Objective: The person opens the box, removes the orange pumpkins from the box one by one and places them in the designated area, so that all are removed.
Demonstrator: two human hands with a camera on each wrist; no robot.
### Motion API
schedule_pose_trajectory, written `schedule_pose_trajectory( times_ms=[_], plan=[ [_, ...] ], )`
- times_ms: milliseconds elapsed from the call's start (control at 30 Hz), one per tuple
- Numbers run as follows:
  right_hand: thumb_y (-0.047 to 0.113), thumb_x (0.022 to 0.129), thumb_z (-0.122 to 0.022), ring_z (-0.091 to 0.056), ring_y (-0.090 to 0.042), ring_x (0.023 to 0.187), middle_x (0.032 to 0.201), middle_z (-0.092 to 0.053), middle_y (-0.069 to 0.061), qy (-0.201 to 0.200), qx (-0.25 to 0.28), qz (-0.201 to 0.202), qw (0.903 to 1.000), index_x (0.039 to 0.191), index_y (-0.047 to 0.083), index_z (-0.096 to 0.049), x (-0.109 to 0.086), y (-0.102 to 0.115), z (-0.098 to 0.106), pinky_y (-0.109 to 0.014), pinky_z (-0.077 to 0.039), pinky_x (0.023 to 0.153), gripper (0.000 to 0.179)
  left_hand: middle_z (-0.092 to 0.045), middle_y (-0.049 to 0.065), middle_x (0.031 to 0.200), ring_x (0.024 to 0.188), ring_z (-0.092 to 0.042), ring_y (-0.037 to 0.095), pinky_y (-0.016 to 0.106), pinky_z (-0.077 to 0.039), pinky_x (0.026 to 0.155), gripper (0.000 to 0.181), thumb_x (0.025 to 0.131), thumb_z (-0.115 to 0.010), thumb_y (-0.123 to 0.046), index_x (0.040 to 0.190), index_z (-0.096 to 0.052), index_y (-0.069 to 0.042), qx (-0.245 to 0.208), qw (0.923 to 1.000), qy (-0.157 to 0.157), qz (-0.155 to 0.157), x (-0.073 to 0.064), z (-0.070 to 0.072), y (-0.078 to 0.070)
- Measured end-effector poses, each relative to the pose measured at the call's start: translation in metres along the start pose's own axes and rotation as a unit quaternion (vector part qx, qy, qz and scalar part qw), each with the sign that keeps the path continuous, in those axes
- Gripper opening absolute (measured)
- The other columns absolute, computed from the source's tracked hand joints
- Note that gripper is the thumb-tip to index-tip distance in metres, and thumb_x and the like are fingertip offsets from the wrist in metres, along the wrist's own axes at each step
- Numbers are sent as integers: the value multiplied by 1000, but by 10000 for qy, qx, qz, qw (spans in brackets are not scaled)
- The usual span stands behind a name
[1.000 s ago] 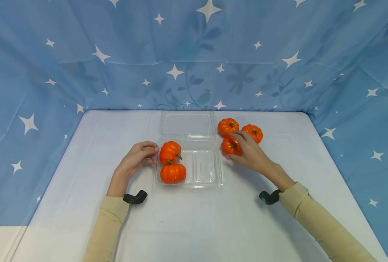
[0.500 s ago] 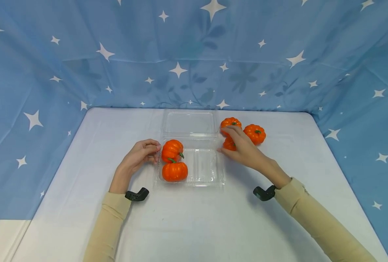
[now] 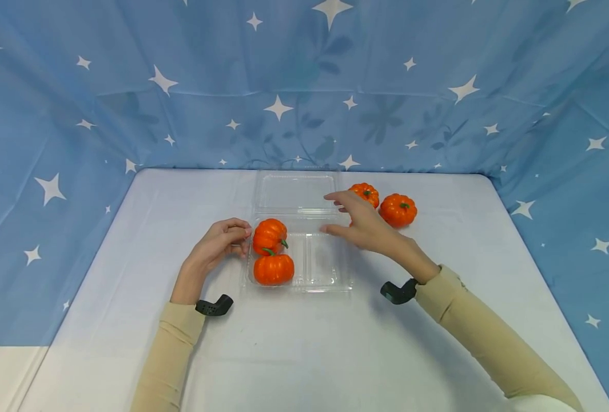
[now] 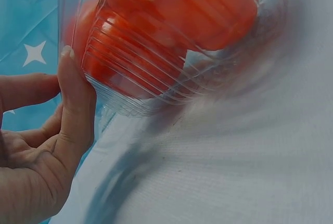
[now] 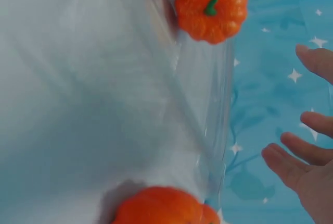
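Observation:
A clear plastic clamshell box (image 3: 326,260) lies unfolded on the table, lid at the back. Two small orange pumpkins (image 3: 274,270) with green stems sit in its left part. At the box's left side, my left hand (image 3: 217,246) pinches the edge between thumb and fingers; the left wrist view shows the thumb (image 4: 73,88) against the ribbed plastic wall. My right hand (image 3: 363,223) hovers over the box's right side, fingers spread and holding nothing. It mostly hides one loose pumpkin behind it. In the right wrist view its fingers are apart from the pumpkin (image 5: 210,10).
Past my right hand, two more loose pumpkins show: one near the lid (image 3: 364,193) and another to its right (image 3: 399,210). A blue star-patterned curtain (image 3: 304,86) hangs behind the white table (image 3: 294,355).
My right hand has moved left from around the front loose pumpkin to over the box, and its fingers have spread. The pumpkin has stayed behind. My left hand keeps its place.

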State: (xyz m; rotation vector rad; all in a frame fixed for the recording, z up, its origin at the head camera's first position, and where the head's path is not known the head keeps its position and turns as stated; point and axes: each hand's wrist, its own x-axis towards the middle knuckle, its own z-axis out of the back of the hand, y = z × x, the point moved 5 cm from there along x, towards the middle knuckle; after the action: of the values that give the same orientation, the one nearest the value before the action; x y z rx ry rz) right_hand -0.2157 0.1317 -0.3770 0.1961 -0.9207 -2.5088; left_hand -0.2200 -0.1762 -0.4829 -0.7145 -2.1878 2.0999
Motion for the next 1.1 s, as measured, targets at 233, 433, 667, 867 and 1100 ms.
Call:
schedule_pose_trajectory(
  times_ms=[233,433,667,867,1100],
  plan=[
    [36,92,-77,-59,-33,128,145,-55,-15,439,219,-62,9988,144,3,-53,16,12,-15,-49,-53,106,66,-65,4,80,64,-60,14,25,-57,58,25,106,-55,-10,122,-50,8,-17,10000,41,-8,0,0,-1],
    [34,92,-78,-61,-37,125,139,-61,-20,627,238,118,9977,139,-1,-58,29,19,-25,-50,-53,106,62,-65,4,81,65,-60,14,25,-57,58,25,106,-54,-10,123,-50,8,2,10000,30,2,-1,1,-2],
    [36,93,-76,-63,-36,123,137,-64,-20,972,73,89,9952,139,-2,-59,40,28,-39,-47,-55,103,61,-65,4,81,64,-60,13,24,-57,58,25,106,-55,-9,122,-49,9,-26,10000,61,5,0,1,-1],
    [36,94,-74,-65,-35,120,135,-65,-20,1283,45,152,9916,137,-4,-59,47,32,-53,-43,-57,99,60,-64,4,80,64,-60,13,24,-57,59,26,106,-55,-10,121,-50,10,-3,10000,92,-15,0,1,-1],
    [37,94,-74,-66,-31,117,132,-67,-18,1513,-29,140,9884,139,-3,-58,55,39,-64,-39,-59,96,62,-62,5,79,63,-60,14,24,-57,59,25,106,-55,-10,120,-51,9,-23,10000,30,26,0,2,-2]
  ],
)
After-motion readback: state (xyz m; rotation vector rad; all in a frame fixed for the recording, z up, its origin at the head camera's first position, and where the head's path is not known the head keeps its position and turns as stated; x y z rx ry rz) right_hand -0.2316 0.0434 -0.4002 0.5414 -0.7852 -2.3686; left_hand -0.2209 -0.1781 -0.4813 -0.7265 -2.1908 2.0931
